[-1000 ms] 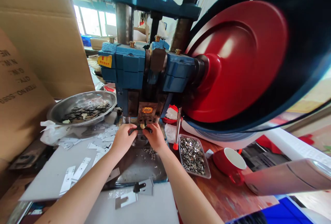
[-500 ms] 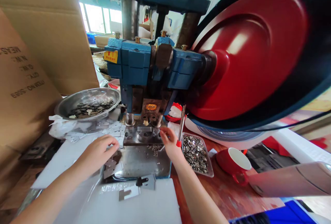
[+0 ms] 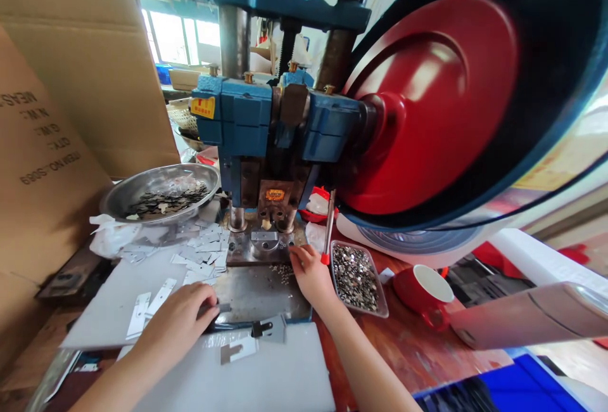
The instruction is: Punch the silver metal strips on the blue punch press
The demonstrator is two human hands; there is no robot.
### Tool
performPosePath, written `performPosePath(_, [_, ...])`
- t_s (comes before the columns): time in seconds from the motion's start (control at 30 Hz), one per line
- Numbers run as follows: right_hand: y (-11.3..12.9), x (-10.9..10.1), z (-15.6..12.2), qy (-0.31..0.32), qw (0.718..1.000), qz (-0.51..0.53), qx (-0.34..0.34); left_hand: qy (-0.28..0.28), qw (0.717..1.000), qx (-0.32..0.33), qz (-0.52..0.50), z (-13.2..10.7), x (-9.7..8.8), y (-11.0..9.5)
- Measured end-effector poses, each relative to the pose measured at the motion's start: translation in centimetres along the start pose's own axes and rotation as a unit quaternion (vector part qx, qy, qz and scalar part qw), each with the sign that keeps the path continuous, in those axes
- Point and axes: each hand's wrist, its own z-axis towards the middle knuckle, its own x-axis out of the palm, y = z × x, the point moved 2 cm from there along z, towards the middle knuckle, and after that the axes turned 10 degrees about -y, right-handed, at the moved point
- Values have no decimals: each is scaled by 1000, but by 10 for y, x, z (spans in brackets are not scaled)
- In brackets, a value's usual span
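My left hand is curled at the front left of the press's steel base. Its fingertips are bent under, and whatever they grip is hidden. Beside the die, my right hand has thumb and fingers drawn together at its right end, and anything between them is too small to make out. A small flat plate lies on top of the die. Tiny metal bits lie scattered before it. Several flat metal plates are heaped left of the die.
The blue press carries a big red flywheel. A steel bowl of plates stands left. On the right are a tray of small metal parts, a red mug and a flask. Notched plates lie in front.
My left hand has moved down and toward me, to the base's front left. My right hand stays near the die's right end. The view has shifted slightly.
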Motion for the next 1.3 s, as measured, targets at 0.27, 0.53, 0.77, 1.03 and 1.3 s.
performPosePath(0.27, [-5,0,0,-21,986,-144,-84,-134,990,27,-24,5,10,-1])
performPosePath(0.53, [-4,1,-10,16,984,-133,-115,-214,975,68,0,-1,18,6])
performPosePath(0.77, [26,3,20,-58,995,-51,-59,-224,972,77,6,-2,18,6])
performPosePath(1.03, [59,27,47,-66,988,-119,-77,-227,971,74,3,-1,21,10])
performPosePath(1.3, [57,18,35,-51,980,-98,-164,-236,969,72,-4,-1,21,11])
